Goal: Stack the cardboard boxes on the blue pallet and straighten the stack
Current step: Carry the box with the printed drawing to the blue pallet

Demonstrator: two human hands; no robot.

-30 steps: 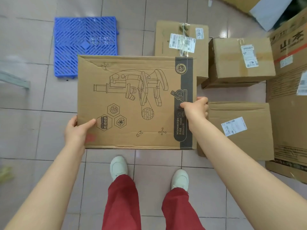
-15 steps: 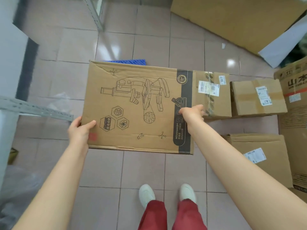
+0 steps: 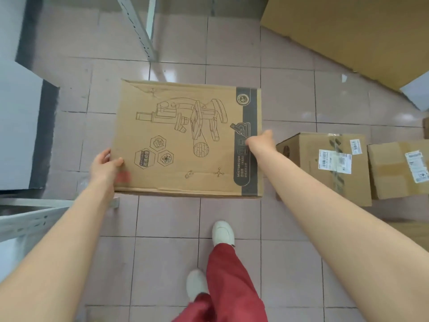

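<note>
Between left hand (image 3: 105, 164) and right hand (image 3: 261, 141), the microscope box (image 3: 188, 140) is gripped.

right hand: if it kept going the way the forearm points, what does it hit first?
The right hand points up-left and is already on the microscope box, at its dark printed band. Going on, it would press into that box. Nothing else shows in that line, though depth is unclear.
</note>
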